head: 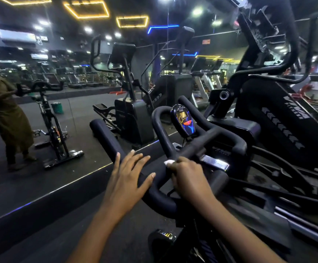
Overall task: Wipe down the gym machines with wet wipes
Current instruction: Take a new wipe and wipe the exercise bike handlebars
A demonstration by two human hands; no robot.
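At far left a mirror [40,118] shows a person in an olive garment beside a bike, with a green bin [56,107] behind it. Next comes the handlebar [105,133] of the bike being cleaned. It is a black, matt, padded tube in several loops, and it looks stiff, fixed and grippy, so it should take firm rubbing without shifting. Its bends and undersides probably call for wrapping the cloth round the tube, not stroking along the top. The left hand [127,173] lies over the left loop with all 5 digits straight and spread, holding nothing. It seems to rest on the padding to steady the bar, though whether the palm presses down cannot be told. Just right of it a scrap of white wipe [170,161] peeps out above the knuckles. The wipe is thin, limp and damp by the look of it, so it is best kept bunched under the fingers or it may slide or tear. The right hand [186,175] is curled round that wipe and the centre bar together, clamping the 1 against the other below the glossy console [182,120]. Further right stands 1 big black machine [287,114], not yet touched.
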